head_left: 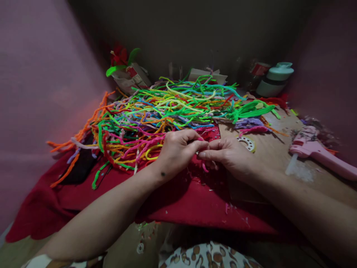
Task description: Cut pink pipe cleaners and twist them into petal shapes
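Observation:
My left hand (pixel 180 149) and my right hand (pixel 230 154) meet over the front of the table, fingertips pinched together. Between them is a short pink pipe cleaner (pixel 205 167), its curled end hanging below the fingers; most of it is hidden. Behind my hands spreads a big tangled heap of pipe cleaners (pixel 173 106) in green, yellow, orange, blue and pink. Just past my right hand lies a round white and yellow ring with holes (pixel 247 143), partly covered by that hand.
A pink glue gun (pixel 315 149) rests on a brown board (pixel 276 163) at the right. A teal-lidded bottle (pixel 276 80) stands at the back right. A red cloth (pixel 181 203) with pink scraps covers the table. A dark flat object (pixel 79 167) lies at the left.

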Action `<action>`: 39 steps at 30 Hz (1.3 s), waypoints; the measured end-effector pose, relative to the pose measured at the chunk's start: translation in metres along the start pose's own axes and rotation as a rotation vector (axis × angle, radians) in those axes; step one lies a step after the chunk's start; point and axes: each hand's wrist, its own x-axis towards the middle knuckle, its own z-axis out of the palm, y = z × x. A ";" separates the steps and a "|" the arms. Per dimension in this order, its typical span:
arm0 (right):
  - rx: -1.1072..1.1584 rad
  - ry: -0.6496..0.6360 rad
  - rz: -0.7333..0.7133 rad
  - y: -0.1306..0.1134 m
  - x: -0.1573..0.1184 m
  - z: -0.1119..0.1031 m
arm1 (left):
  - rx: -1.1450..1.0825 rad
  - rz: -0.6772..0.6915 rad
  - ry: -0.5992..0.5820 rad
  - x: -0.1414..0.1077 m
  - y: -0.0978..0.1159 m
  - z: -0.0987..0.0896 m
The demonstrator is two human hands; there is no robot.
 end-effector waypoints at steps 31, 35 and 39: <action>0.164 0.120 -0.034 -0.007 0.001 -0.006 | -0.098 -0.011 -0.114 0.003 -0.005 -0.007; 0.225 0.195 -0.076 -0.001 0.004 -0.008 | -0.495 -0.279 -0.235 0.006 -0.005 -0.001; 0.240 0.157 -0.071 0.006 0.007 -0.009 | -0.505 -0.342 -0.303 0.003 -0.010 0.005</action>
